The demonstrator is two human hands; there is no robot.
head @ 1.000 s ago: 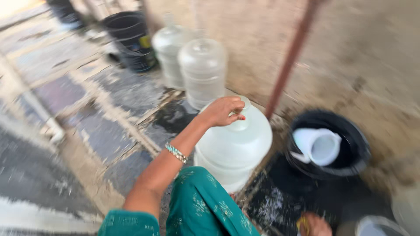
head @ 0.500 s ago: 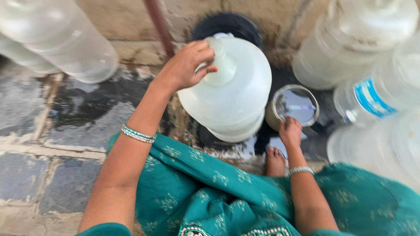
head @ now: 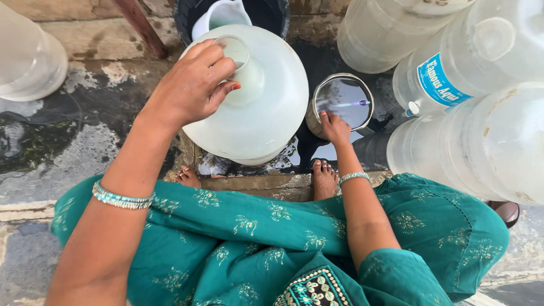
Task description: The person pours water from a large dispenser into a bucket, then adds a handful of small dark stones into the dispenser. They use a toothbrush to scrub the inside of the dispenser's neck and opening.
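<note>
A big translucent water jug stands upright between my feet on wet stone. My left hand grips its neck near the open mouth. My right hand holds the near rim of a small round steel pot just right of the jug; the pot holds water and a thin purple stick-like thing. My green printed garment fills the lower part of the view, with a bangle on each wrist.
Several more large clear water jugs crowd the right side, and one lies at the far left. Behind the jug sits a black bucket with a white scoop in it. A rusty pipe rises at top left.
The camera has tipped downward and closer over the jug. My left hand stays on the jug's neck. My right hand still holds the steel pot's rim beside it.
</note>
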